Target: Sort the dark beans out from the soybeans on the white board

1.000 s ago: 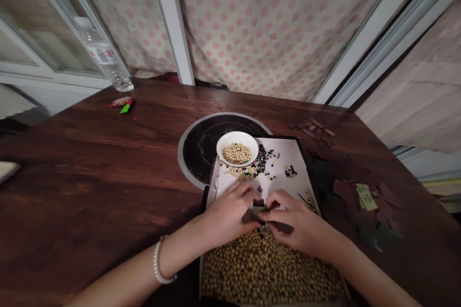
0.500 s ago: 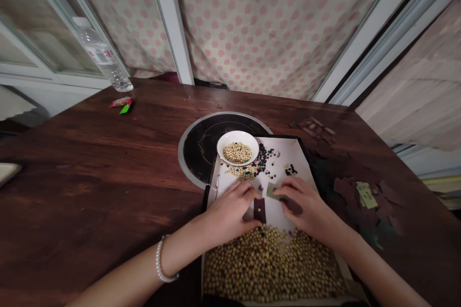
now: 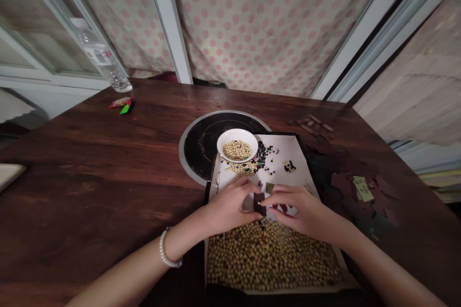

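Observation:
A black tray [image 3: 310, 163] lined with white paper holds a big heap of tan beans [image 3: 270, 259] at its near end. My left hand [image 3: 228, 206] pinches a small dark brown card [image 3: 258, 201] upright at the heap's far edge. My right hand [image 3: 300, 211] is closed on an olive card [image 3: 270, 187], its fingertips meeting the brown card. A white bowl [image 3: 237, 145] with tan beans sits at the tray's far left corner. Small piles of dark beans [image 3: 262, 153] lie beside it.
A round black burner with a metal rim [image 3: 194, 144] is set in the wooden table [image 3: 90, 172]. Torn brown paper scraps [image 3: 360, 187] lie to the right. A plastic bottle [image 3: 99, 55] and sweet wrappers [image 3: 122, 104] sit far left.
My right hand swung away to the right with the olive card, then came back to meet the left hand at the brown card. The tray shifted slightly in view.

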A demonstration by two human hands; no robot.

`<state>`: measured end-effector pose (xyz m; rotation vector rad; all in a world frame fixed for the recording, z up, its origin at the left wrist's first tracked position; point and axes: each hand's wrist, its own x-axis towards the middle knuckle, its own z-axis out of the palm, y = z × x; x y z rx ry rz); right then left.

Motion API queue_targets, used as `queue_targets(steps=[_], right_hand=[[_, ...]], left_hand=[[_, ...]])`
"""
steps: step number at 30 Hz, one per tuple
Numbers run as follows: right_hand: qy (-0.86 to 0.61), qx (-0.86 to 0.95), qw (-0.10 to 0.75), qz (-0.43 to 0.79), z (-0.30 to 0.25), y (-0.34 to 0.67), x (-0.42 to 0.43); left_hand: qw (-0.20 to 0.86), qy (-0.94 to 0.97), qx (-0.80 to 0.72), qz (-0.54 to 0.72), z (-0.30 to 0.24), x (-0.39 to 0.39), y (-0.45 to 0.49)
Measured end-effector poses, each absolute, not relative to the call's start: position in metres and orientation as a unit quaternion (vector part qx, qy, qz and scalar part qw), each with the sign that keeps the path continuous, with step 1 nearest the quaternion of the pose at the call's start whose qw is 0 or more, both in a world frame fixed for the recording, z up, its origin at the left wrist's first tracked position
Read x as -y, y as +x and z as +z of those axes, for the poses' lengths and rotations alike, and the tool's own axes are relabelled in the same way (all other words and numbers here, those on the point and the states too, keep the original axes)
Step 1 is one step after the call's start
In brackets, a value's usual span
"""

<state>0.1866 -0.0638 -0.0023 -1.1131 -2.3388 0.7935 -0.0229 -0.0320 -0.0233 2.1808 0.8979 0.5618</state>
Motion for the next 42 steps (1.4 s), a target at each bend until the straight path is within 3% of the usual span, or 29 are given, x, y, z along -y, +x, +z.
queue_targets(steps=[6,13,22,42], right_hand=[[-0.423,0.829,0.236,0.281,0.020,0.179,0.067],[-0.446,0.837,0.202,0.246,0.020,0.178,0.068],[-0.421,0.864,0.149,0.231,-0.002,0.169,0.073],[-0.404,0.882,0.122,0.210,-0.010,0.140,0.074]], left_hand=[[0.355,0.822,-0.359,0.261,-0.022,0.029,-0.022],[0.328,0.833,-0.372,0.244,-0.025,0.028,-0.023],[0.327,0.770,-0.422,0.349,-0.019,0.021,-0.021],[0.320,0.791,-0.427,0.299,-0.031,0.022,-0.023]])
